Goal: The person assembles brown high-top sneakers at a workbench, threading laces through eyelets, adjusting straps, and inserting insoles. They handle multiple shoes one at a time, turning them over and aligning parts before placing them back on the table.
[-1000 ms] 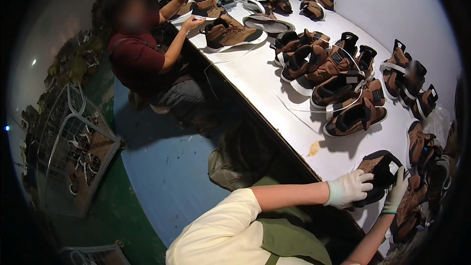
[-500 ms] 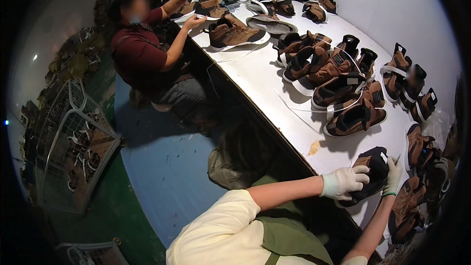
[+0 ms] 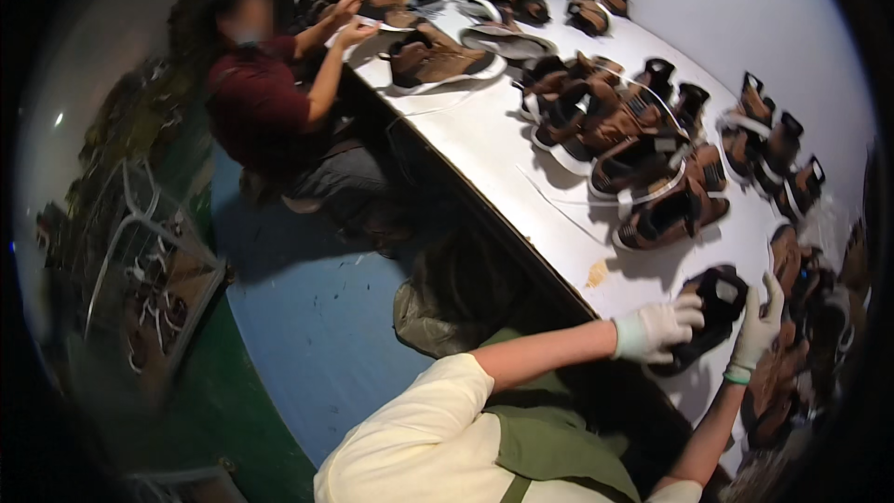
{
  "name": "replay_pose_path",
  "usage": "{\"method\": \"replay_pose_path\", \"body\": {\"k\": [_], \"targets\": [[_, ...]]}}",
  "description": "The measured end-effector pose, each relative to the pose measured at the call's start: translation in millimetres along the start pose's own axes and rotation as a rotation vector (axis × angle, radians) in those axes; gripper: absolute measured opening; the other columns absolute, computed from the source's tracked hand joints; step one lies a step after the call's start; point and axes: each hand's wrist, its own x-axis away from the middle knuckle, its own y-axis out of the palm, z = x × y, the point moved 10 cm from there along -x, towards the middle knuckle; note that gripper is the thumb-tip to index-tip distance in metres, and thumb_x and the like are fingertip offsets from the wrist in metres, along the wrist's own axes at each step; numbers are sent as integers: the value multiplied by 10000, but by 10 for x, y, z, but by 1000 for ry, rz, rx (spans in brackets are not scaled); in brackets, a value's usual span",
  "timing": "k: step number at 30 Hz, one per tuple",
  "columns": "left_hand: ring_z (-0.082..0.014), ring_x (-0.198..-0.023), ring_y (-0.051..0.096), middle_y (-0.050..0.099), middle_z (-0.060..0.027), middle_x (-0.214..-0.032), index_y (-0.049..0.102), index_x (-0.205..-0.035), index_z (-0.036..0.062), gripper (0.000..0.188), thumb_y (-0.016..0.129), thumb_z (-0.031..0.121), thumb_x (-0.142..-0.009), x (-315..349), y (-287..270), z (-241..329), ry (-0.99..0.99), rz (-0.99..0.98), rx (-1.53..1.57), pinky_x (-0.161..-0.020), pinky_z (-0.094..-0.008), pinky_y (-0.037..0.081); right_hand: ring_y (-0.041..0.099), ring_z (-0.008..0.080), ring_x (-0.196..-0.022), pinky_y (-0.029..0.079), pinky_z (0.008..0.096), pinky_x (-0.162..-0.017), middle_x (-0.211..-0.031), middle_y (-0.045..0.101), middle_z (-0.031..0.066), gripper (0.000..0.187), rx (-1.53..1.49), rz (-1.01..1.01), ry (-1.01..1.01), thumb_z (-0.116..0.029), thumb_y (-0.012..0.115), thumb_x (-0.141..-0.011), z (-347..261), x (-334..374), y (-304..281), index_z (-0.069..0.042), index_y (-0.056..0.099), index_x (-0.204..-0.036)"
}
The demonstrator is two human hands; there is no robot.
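A dark brown-and-black shoe is at the near right end of the white table, its black padded opening facing up. My left hand, in a white knit glove, grips the shoe's left side with bent fingers. On the other side, my gloved right hand is raised beside the shoe, fingers stretched upward and apart. I see nothing held in it. Motion blurs the shoe slightly, and its underside is hidden.
Beyond my hands, several brown shoes cluster on the white table, with a loose white cord. More shoes line the right side. A co-worker sits at the far left, handling a shoe. Wire carts stand on the floor.
My right hand has lifted slightly and its fingers have straightened away from the shoe. A thin pointed item near its fingertips no longer shows. The view has shifted slightly.
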Motion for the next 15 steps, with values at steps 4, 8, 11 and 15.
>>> {"method": "replay_pose_path", "body": {"k": [4,8,11,15], "targets": [[-359,-1236,471,556,-138,-1229,627,-977,55,353,751,195,-678,-96,-197,-138,-45,-66,-55,-931,-437,479,611,119,-950,490,253,-847,-1047,679,67,209,-264,-133,51,-58,616,-914,-85,309,87,0,670,-1108],[-385,-1351,344,492,-149,-1352,591,-1043,33,353,679,9,-703,-69,-268,-498,-170,-108,56,-1066,-455,364,609,110,-968,472,249,-831,-1136,672,34,298,-363,-395,11,-69,609,-850,-205,409,361,-56,664,-1143],[-383,-1355,342,487,-158,-1357,576,-1033,13,328,683,21,-723,-203,-165,-568,-200,-158,130,-1104,-443,304,564,76,-845,459,216,-755,-1115,668,32,383,-309,-427,21,-15,581,-799,-172,453,173,-50,642,-1175],[-372,-1353,346,482,-168,-1359,571,-1056,-1,309,673,47,-768,-456,-87,-494,-218,-229,138,-1106,-436,299,534,63,-757,462,193,-706,-1108,649,39,391,-260,-397,-92,34,588,-782,-373,464,-23,-58,640,-1159]]}}
